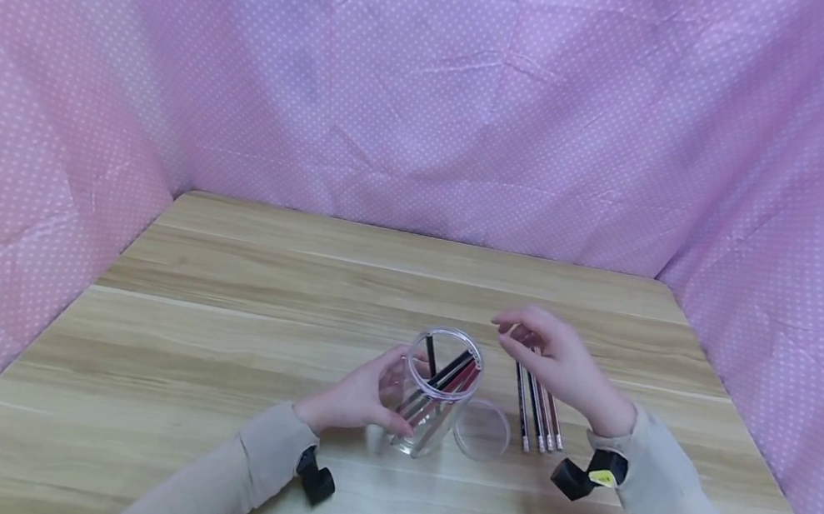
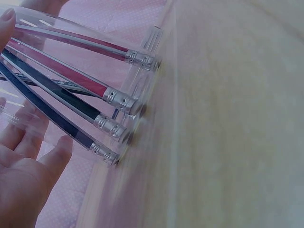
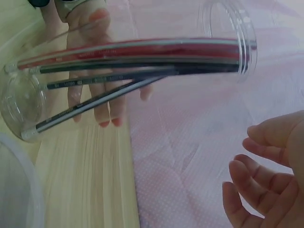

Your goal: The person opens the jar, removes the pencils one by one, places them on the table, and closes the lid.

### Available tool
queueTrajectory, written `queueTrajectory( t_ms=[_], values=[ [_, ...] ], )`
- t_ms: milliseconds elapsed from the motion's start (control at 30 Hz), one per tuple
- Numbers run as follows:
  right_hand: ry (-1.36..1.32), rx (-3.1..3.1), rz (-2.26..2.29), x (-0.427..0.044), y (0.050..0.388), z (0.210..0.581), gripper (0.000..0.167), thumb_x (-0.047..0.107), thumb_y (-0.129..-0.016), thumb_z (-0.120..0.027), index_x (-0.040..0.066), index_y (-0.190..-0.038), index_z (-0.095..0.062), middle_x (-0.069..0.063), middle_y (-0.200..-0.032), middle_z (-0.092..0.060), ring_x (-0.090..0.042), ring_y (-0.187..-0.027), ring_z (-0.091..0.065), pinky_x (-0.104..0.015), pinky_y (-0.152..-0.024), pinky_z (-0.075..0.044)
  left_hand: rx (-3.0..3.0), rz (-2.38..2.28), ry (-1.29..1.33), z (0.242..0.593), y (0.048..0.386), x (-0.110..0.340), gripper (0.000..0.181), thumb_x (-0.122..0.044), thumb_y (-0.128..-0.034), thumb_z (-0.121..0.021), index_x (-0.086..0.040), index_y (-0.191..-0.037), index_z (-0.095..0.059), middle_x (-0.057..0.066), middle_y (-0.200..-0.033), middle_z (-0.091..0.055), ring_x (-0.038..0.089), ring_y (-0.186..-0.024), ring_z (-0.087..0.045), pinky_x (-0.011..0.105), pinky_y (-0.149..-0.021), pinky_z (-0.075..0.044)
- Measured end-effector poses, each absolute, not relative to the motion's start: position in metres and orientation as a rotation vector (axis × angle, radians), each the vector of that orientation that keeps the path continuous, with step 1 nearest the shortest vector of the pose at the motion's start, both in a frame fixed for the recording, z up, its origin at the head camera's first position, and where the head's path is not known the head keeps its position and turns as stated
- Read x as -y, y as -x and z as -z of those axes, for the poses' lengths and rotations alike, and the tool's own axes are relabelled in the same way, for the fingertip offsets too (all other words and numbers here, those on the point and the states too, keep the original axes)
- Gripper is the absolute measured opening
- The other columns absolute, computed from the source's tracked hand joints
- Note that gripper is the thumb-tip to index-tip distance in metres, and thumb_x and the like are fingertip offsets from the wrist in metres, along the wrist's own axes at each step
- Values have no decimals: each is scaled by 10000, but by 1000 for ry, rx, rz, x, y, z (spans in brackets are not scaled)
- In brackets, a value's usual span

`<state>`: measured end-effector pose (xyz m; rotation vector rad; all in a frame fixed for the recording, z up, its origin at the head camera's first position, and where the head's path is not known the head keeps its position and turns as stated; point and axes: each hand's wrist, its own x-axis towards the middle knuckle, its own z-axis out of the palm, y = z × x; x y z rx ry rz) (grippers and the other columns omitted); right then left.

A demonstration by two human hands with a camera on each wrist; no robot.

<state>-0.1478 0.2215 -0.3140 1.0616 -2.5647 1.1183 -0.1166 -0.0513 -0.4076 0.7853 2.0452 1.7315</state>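
A clear plastic jar (image 1: 408,441) with an open top stands near the front middle of the table. My left hand (image 1: 360,394) holds it from the left side, fingers and thumb curved around the wall. Inside lean several black and red pencils (image 2: 71,85), their metal-ringed eraser ends at the bottom. Just right of the jar's rim, my right hand (image 1: 555,360) hovers with loosely bent fingers and nothing between them. Below and beside it lie several more pencils (image 1: 535,408) in a row on the table, eraser ends toward me; the hand hides their far ends.
A round clear lid (image 1: 482,430) lies flat on the wooden table (image 1: 242,298), between the jar and the loose pencils. Pink dotted cloth (image 1: 428,108) hangs around the back and both sides of the table.
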Motion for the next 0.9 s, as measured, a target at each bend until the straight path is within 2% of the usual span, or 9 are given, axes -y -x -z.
queueTrajectory(
  t_ms=[200,300,433,533,900],
  values=[
    [-1247,2372,-1036,-219,137,310,357,-70,-813,-642,2,-1160,-603,-74,-1057,-624,-81,-842,-604,-185,-760,-530,-2043,-1718,-765,409,117,52,861,-64,-654,-818,-168,-1383,-372,64,-1407,-489,281,-1375,-360,568,-1146,-211],
    [-1341,2289,-968,-219,132,309,354,61,-865,-640,-3,-1209,-582,-121,-1156,-592,-147,-995,-585,-180,-906,-475,-2022,-1726,-771,409,118,53,862,-64,-657,-815,-165,-1386,-366,95,-1420,-473,284,-1382,-347,571,-1143,-213],
    [-1443,2194,-903,-218,127,309,432,313,-954,-541,2,-1253,-567,-162,-1227,-559,-193,-1172,-492,-187,-1058,-348,-2009,-1734,-800,409,119,53,866,-73,-668,-810,-148,-1399,-351,137,-1428,-450,294,-1384,-338,577,-1142,-209],
    [-1507,2103,-881,-216,125,310,466,370,-970,-488,16,-1264,-569,-162,-1240,-562,-203,-1181,-480,-201,-1058,-338,-2015,-1733,-813,409,119,53,876,-78,-666,-810,-147,-1406,-347,132,-1428,-447,291,-1381,-343,573,-1145,-206],
    [-1597,1981,-876,-212,124,314,438,347,-963,-510,22,-1245,-592,-146,-1277,-558,-237,-1136,-488,-247,-1019,-353,-2023,-1726,-804,407,119,53,902,-77,-665,-811,-125,-1424,-326,80,-1432,-450,295,-1382,-338,584,-1141,-204]
  ],
)
